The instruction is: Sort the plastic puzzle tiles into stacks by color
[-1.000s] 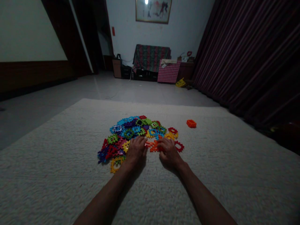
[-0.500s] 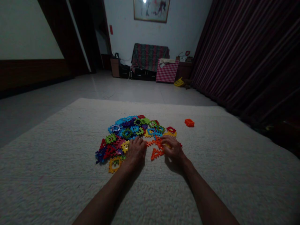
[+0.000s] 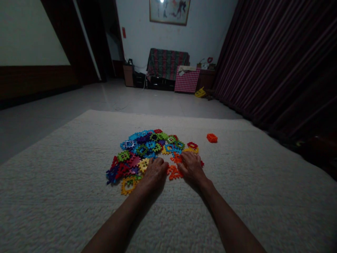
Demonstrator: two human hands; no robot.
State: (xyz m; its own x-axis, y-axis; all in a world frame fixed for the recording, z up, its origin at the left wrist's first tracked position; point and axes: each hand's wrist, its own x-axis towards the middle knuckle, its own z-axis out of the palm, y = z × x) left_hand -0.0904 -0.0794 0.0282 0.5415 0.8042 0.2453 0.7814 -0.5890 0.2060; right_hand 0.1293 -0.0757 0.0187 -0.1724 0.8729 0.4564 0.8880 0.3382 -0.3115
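My left hand (image 3: 157,169) rests at the right side of a pile of colourful notched plastic pieces (image 3: 142,150), fingers bent, its fingertips at the left edge of orange pieces (image 3: 174,173). Opposite it, my right hand (image 3: 191,166) has curled fingers over the right end of these orange pieces. A further orange piece (image 3: 176,158) lies just behind them, partly under the right hand. Between the left hand and the pile sits a pale yellow windowed piece (image 3: 143,165). What each set of fingertips pinches is too small and dark to tell.
An orange assembled shape (image 3: 212,137) lies apart at the right on the pale mat (image 3: 237,175). Red and yellow pieces are behind my right hand. A yellow frame piece (image 3: 128,185) lies near my left forearm. Dark curtains (image 3: 258,56) hang at the right.
My left hand has shifted slightly right and down to the front orange pieces. An orange piece that was beside its fingers is now next to the triangular one. The right hand's fingers have lowered toward them.
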